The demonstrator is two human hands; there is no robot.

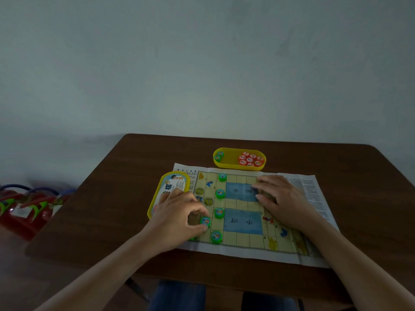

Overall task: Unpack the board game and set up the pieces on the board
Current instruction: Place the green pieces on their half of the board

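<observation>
A paper game board [242, 205] lies flat on the brown table [112, 198]. Several green round pieces stand on its left side, among them one at the far edge [222, 177] and one near the front edge [216, 237]. My left hand [177, 217] pinches a green piece [205, 220] with thumb and fingers at the board's left columns. Spread flat, palm down, my right hand [283, 198] presses on the board's right half. A yellow oval tray [226, 163] behind the board holds two green pieces [219, 156] and several red pieces [250, 160].
The yellow box lid [167, 187] with a printed label lies at the board's left edge, partly under my left hand. Red objects with green and blue parts [24, 207] sit on the floor at the left. A pale wall rises behind the table.
</observation>
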